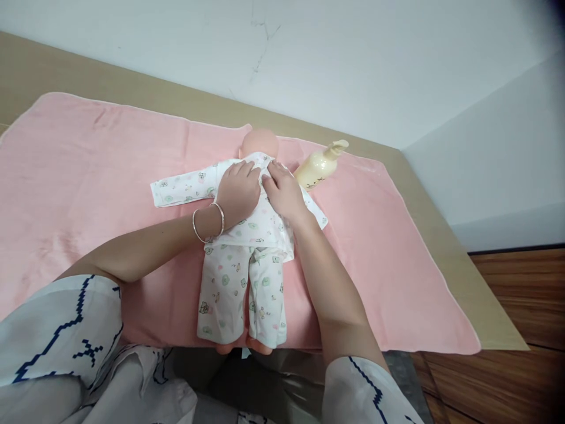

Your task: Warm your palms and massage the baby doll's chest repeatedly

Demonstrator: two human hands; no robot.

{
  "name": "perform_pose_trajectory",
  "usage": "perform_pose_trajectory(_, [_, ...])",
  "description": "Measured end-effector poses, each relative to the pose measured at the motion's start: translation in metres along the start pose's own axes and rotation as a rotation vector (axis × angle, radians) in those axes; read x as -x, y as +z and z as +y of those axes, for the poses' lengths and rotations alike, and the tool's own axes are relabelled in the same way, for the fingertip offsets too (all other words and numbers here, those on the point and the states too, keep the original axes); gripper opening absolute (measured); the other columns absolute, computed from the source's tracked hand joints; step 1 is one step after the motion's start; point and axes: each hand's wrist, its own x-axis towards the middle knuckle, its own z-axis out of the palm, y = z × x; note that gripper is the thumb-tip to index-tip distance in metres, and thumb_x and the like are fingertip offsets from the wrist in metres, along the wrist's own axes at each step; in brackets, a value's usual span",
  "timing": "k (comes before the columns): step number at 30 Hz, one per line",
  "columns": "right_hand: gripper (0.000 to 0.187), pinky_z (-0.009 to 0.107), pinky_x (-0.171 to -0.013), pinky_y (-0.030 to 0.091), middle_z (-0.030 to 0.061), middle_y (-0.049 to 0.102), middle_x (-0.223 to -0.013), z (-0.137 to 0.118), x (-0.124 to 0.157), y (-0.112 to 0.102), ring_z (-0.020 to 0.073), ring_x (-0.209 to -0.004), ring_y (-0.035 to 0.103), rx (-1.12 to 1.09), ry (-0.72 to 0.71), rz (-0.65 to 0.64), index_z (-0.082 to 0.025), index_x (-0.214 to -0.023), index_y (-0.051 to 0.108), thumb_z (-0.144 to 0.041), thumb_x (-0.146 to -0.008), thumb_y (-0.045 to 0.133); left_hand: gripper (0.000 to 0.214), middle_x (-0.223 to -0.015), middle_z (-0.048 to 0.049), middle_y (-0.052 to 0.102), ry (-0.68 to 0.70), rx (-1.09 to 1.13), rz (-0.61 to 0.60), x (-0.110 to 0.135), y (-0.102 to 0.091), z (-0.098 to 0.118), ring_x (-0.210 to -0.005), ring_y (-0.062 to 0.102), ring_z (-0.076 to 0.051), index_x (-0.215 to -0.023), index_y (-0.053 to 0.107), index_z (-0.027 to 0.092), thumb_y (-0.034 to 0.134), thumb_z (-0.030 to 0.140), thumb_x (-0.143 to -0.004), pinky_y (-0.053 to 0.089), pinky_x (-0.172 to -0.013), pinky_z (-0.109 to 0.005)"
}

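- Far L: pink soft-cloth mat w/ pale trim (88, 194); widest run of it, approx. half the mat, lies betw. its L edge & the doll = most room for moving.
- L hand (241, 189): back up, fingers part-bent & close tog., on the doll's upper body; can't tell if it grips fabric. Thin silver-coloured bracelet (222, 219) at wrist.
- Ctr: bald plastic doll in white cotton top & trousers w/ small green/pink print (247, 235); lies lengthwise, head at mat's far edge, feet at near edge, v. little room either end. One sleeve out to L.
- R hand (285, 191): thumb & fingers part-bent, a gap betw. them, on the doll's upper body just beside L hand; grip on fabric can't be told.
- R of doll: glossy pale-yellow pump bottle (316, 169), near R hand, inside mat's edge; narrower run of mat beyond.
- Surface: tan flat tabletop (441, 235) borders mat at back & R.
- Room: white wall w/ thin dark cracks (353, 70) behind; brown wood-grain floor (521, 288) far R.
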Motion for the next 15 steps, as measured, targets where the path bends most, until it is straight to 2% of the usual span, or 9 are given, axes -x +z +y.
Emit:
perform_pose_trajectory(3, [0.041,0.051,-0.118,0.035,0.0155,0.058,-0.144,0.003,-0.002,0.001,0.0290,-0.136,0.050,-0.006,0.006,0.005,-0.015,-0.129,0.057,-0.029,-0.099,0.033,0.039,-0.138,-0.0162,0.062,-0.033,0.007,-0.010,-0.003,-0.002,-0.001,-0.133,0.053,-0.031,-0.123,0.063,0.013,0.039,0.019,-0.093,0.038,-0.117,-0.051])
perform_pose_trajectory(5, [0.042,0.052,-0.111,0.041,0.0182,0.061,-0.137,-0.013,0.004,-0.004,0.0322,-0.130,0.054,0.061,0.064,0.002,-0.013,-0.132,0.055,-0.025,-0.098,0.033,0.038,-0.137,-0.0172,0.062,-0.102,0.007,-0.031,-0.009,-0.001,-0.007,-0.133,0.052,-0.034,-0.122,0.062,0.013,0.042,0.021,-0.091,0.034,-0.118,-0.057])
perform_pose_trajectory(7, [0.039,0.049,-0.099,0.047,0.0189,0.067,-0.124,-0.034,0.012,-0.011,0.0345,-0.117,0.061,0.144,0.130,-0.038,-0.014,-0.126,0.058,-0.021,-0.096,0.034,0.033,-0.130,-0.0174,0.066,-0.152,0.005,-0.065,-0.015,0.001,-0.014,-0.129,0.054,-0.037,-0.115,0.064,0.014,0.047,0.022,-0.089,0.033,-0.117,-0.063])
perform_pose_trajectory(10, [0.032,0.042,-0.084,0.050,0.0163,0.069,-0.111,-0.056,0.020,-0.021,0.0328,-0.099,0.065,0.230,0.165,-0.103,-0.016,-0.112,0.062,-0.019,-0.093,0.036,0.027,-0.123,-0.0154,0.069,-0.167,0.022,-0.034,-0.017,0.005,-0.019,-0.126,0.056,-0.038,-0.109,0.065,0.017,0.051,0.023,-0.087,0.034,-0.116,-0.064])
perform_pose_trajectory(13, [0.029,0.039,-0.080,0.049,0.0138,0.070,-0.106,-0.051,0.018,-0.022,0.0306,-0.094,0.065,0.209,0.152,-0.079,-0.018,-0.106,0.063,-0.020,-0.094,0.037,0.034,-0.132,-0.0155,0.065,-0.114,0.019,0.034,-0.011,0.004,-0.013,-0.131,0.053,-0.035,-0.120,0.062,0.016,0.048,0.022,-0.090,0.032,-0.119,-0.059])
perform_pose_trajectory(15, [0.029,0.039,-0.084,0.049,0.0121,0.071,-0.107,-0.035,0.012,-0.018,0.0294,-0.097,0.064,0.146,0.122,-0.037,-0.020,-0.104,0.064,-0.022,-0.096,0.036,0.033,-0.129,-0.0159,0.066,-0.029,0.009,0.007,-0.007,0.001,-0.008,-0.127,0.056,-0.033,-0.117,0.064,0.014,0.043,0.021,-0.092,0.036,-0.117,-0.054])
